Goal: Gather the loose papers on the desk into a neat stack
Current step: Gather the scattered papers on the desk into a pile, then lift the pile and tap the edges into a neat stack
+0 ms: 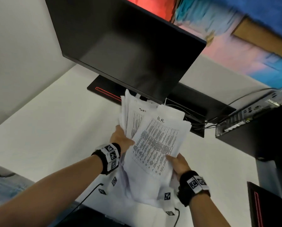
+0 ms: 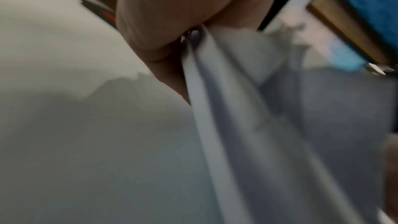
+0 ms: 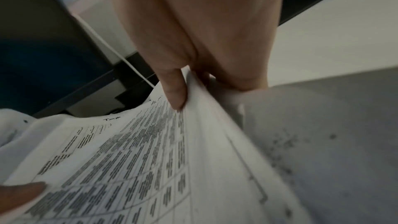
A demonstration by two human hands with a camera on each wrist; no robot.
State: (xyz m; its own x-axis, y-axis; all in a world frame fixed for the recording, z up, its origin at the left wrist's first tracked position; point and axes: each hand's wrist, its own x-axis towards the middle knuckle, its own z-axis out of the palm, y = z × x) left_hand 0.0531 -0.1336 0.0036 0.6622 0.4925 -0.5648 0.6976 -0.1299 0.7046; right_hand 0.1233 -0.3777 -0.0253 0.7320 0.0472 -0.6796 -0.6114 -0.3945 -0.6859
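A thick, uneven bundle of white papers (image 1: 155, 141) printed with tables hangs above the white desk (image 1: 43, 128), in front of the monitor. My left hand (image 1: 120, 138) grips its left edge, thumb on top. My right hand (image 1: 178, 163) pinches the lower right edge. In the right wrist view the thumb (image 3: 174, 94) presses on the top printed sheet (image 3: 133, 159). The left wrist view is blurred; the papers (image 2: 226, 108) run down from my left hand (image 2: 159, 23). The sheets are fanned out, with edges out of line.
A black monitor (image 1: 128, 51) on a black and red base (image 1: 104, 91) stands right behind the papers. A computer case (image 1: 251, 112) with cables lies at the right. Marker tags (image 1: 167, 196) and a black cable (image 1: 88, 195) lie on the desk under the bundle.
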